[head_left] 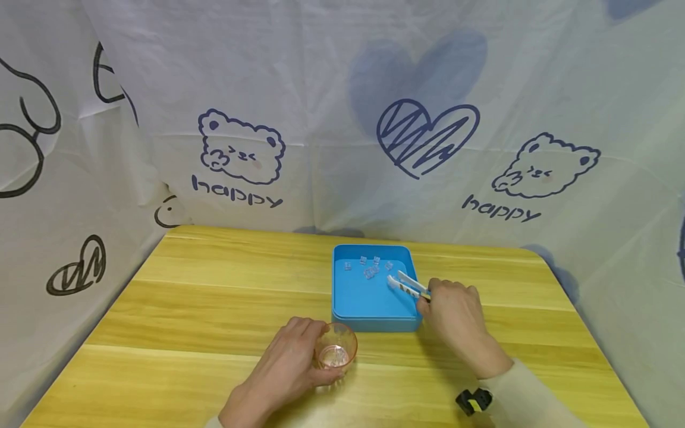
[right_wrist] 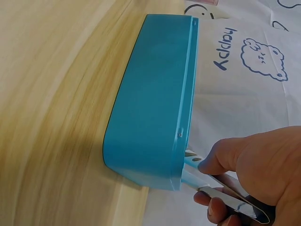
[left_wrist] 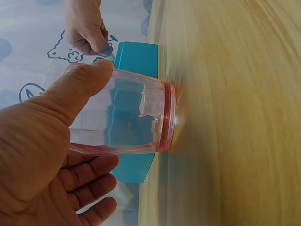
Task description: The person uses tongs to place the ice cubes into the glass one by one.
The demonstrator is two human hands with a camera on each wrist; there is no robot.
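Observation:
My left hand (head_left: 286, 362) holds a clear pink-tinted cup (left_wrist: 136, 113) that stands upright on the table, thumb on one side and fingers round the other. At the bottom of the cup lie a few clear pieces (left_wrist: 149, 104). My right hand (head_left: 456, 306) grips a pair of small white-tipped tongs (head_left: 411, 289), whose tips reach over the right wall of a blue square box (head_left: 374, 325). The tips stand a little apart, low inside the box. Several small clear cubes (head_left: 371, 271) are scattered towards its far side. The box wall hides them in the right wrist view.
The yellow wood-grain table (head_left: 214, 309) extends to both sides of the box. A white cloth (head_left: 321, 119) printed with bears and hearts hangs behind it and along the left. A dark band with a yellow mark (head_left: 474, 402) is at the right sleeve.

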